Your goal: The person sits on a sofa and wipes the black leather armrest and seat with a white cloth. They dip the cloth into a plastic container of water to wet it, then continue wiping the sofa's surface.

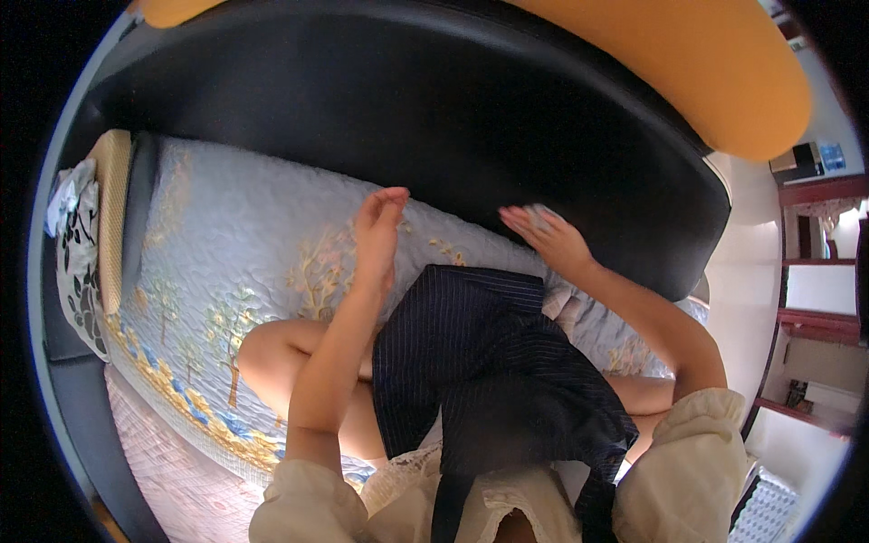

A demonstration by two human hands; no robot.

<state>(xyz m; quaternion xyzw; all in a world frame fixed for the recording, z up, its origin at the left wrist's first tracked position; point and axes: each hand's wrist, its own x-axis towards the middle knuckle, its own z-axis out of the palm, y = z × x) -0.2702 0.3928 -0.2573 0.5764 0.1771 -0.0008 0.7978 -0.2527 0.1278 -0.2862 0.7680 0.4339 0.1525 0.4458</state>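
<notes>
My left hand (381,227) is raised over the quilted bed cover (231,203), its fingers bent towards the thumb. Whether anything thin sits between those fingertips is too small to tell. Further right, my right hand (553,237) reaches out in front of a black padded backrest (380,102). A small, blurred, pale grey thing (541,216) shows between its fingers; its kind is unclear. The two hands are apart. Over my crossed legs spreads a dark pinstriped garment (468,339), whose straps lie on my cream short-sleeved top (312,502).
Orange padding (713,75) tops the black backrest. At the left stand a woven beige cushion edge (115,217) and a black-and-white patterned cloth (78,271). Pink quilted fabric (156,441) lies lower left. Dark red shelving (821,319) lines the far right, beyond a pale floor (740,251).
</notes>
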